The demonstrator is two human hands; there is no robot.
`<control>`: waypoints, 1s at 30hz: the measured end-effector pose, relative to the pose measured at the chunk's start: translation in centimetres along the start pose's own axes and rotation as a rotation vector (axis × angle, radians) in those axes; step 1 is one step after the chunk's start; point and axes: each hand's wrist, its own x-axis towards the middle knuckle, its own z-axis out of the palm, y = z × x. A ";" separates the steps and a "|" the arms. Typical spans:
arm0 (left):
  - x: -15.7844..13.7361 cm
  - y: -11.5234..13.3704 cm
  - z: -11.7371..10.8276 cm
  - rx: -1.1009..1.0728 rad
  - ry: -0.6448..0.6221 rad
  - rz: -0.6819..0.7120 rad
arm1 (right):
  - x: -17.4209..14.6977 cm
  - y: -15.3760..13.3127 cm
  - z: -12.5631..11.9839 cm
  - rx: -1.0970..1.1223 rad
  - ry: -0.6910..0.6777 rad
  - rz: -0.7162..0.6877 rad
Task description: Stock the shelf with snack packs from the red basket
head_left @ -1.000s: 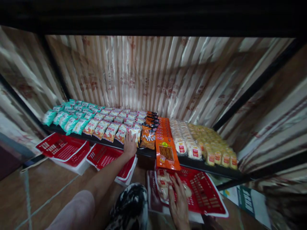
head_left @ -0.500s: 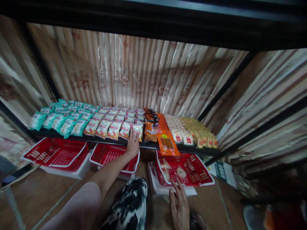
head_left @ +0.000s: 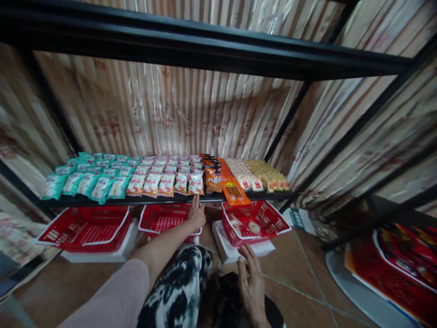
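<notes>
A striped curtain [head_left: 136, 109] runs off every side of the view behind a black rack [head_left: 170, 43], whose top is cut off. On its lower shelf [head_left: 164, 200], snack packets stand in ranks, the rear rows partly hidden by the front ones and their lettering too soft to read. At the bottom, a knee in black-and-white patterned trousers [head_left: 177, 287] blocks part of the floor, beside a dark shape hard to make out.

A red container [head_left: 382, 273] of red packets is cut off at right. Of three red baskets below the shelf, the left basket [head_left: 85, 243] and middle basket [head_left: 164, 223] show bare floors, the latter's right end covered by the forearm; the right basket [head_left: 273, 218] holds a few pale packs [head_left: 253, 228].

The left hand [head_left: 197, 215], two fingers extended, is at the shelf edge just below a white-and-orange snack bag [head_left: 195, 183], its grip loose around nothing visible. The right hand [head_left: 251, 275], half-open and visibly empty, hovers before the right basket. An orange packet [head_left: 235, 190] overhangs the shelf.
</notes>
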 end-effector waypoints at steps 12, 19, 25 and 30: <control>-4.1 -4.8 -2.4 -0.001 -0.077 0.031 | -0.6 -2.4 7.4 0.084 -0.030 0.136; -4.2 -9.2 -4.4 -0.023 -0.008 -0.003 | 5.1 -4.9 15.6 0.083 -0.183 0.006; -3.0 -12.0 -8.3 0.021 -0.032 0.003 | 11.6 -5.4 21.4 -0.133 -0.164 -0.125; -1.7 -13.1 -8.6 0.035 -0.024 0.046 | 14.5 -3.2 23.9 -0.303 -0.097 -0.202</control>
